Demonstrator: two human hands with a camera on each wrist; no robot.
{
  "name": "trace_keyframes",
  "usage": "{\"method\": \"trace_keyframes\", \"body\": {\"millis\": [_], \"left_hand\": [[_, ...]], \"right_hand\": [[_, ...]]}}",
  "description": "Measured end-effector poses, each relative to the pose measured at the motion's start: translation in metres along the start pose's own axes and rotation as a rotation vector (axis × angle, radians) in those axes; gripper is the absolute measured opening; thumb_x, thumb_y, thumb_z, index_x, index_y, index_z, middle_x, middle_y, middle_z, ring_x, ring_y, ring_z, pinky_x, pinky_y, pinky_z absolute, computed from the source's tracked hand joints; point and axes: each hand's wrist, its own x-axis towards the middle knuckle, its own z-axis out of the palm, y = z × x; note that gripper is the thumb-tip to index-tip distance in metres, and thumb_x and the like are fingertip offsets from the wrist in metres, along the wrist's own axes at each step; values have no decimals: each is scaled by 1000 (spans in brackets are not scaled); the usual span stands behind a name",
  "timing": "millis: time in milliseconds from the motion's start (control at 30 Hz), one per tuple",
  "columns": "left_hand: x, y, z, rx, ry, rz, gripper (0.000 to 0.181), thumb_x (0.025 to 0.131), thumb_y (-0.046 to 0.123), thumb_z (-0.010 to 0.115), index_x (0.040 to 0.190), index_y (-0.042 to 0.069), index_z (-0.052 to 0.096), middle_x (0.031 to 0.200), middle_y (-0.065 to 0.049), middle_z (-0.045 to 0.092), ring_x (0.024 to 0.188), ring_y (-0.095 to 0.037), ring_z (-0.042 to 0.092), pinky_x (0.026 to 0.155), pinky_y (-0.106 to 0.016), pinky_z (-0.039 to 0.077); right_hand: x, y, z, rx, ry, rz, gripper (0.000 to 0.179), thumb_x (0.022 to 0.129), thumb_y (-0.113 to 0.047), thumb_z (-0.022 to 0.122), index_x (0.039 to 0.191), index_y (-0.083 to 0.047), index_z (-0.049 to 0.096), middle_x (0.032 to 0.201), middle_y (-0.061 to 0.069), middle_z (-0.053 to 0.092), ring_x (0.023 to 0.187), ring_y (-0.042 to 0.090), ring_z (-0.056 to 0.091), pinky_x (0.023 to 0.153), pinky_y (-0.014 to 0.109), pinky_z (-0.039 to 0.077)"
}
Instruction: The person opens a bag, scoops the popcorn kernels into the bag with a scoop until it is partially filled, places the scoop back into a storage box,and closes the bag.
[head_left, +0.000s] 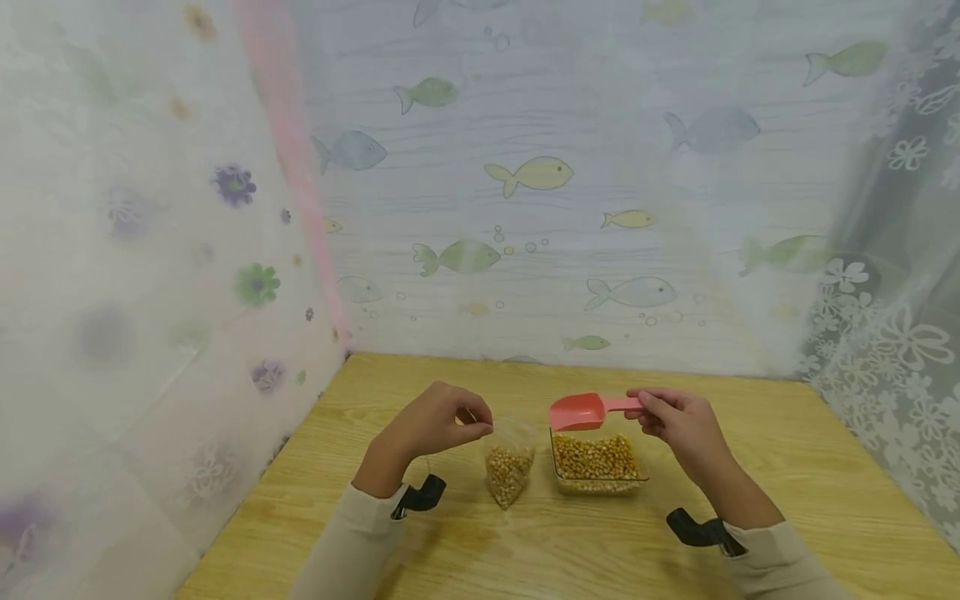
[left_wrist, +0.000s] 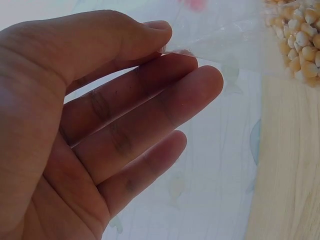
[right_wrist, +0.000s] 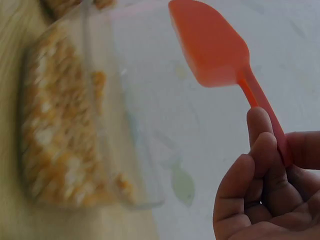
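A clear plastic bag (head_left: 509,473) partly filled with corn kernels hangs from my left hand (head_left: 442,421), whose thumb and index finger pinch its top edge. In the left wrist view the bag's kernels (left_wrist: 301,42) show at the upper right, and the other fingers are stretched out. My right hand (head_left: 681,425) holds a red plastic scoop (head_left: 579,412) by its handle. The scoop is above a rectangular glass container (head_left: 600,487) of yellow corn kernels (head_left: 596,457). No kernels can be seen in the scoop's bowl.
Bag and container are side by side over the wooden table (head_left: 450,533). Behind the table hangs a curtain printed with fish (head_left: 536,173). A flowered curtain (head_left: 150,292) stands at the left, and a lacy one (head_left: 900,333) at the right. Black camera mounts sit on both wrists.
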Motion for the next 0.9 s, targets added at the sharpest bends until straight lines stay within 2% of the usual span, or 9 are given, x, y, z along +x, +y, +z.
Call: {"method": "trace_keyframes", "body": {"millis": [233, 400, 600, 733, 900], "left_hand": [[-3, 6, 1, -23, 4, -13, 9, 98, 24, 74, 99, 17, 81, 93, 13, 75, 83, -1, 71, 77, -24, 59], [-6, 9, 2, -31, 11, -16, 9, 98, 22, 75, 100, 16, 81, 94, 12, 76, 85, -3, 72, 78, -25, 60], [-8, 11, 4, -68, 5, -26, 9, 99, 22, 74, 101, 16, 80, 97, 11, 76, 88, -5, 74, 80, -25, 60], [-9, 12, 5, -104, 3, -25, 10, 99, 21, 74, 101, 14, 79, 98, 9, 75, 90, -7, 74, 80, -29, 61], [-9, 15, 7, -135, 6, -32, 9, 99, 19, 74, 106, 15, 78, 108, 4, 76, 95, -8, 74, 84, -29, 61]], "right_hand": [[-8, 26, -16, -41, -26, 72, 42, 108, -32, 58, 132, 2, 66, 98, 3, 78, 90, 15, 70, 81, 30, 62], [-11, 34, -19, -83, -25, 63, 47, 108, -33, 59, 134, 5, 63, 100, 7, 78, 93, 19, 71, 82, 33, 62], [-13, 37, -20, -165, -13, 68, 50, 108, -30, 59, 137, 10, 57, 101, 11, 78, 90, 17, 71, 80, 31, 62], [-17, 37, -20, -307, 0, 73, 42, 109, -26, 56, 133, 9, 61, 101, 14, 77, 91, 20, 70, 76, 31, 60], [-24, 32, -18, -628, 14, 49, 36, 108, -28, 56, 126, 1, 68, 104, 11, 75, 95, 26, 69, 70, 36, 56]]}}
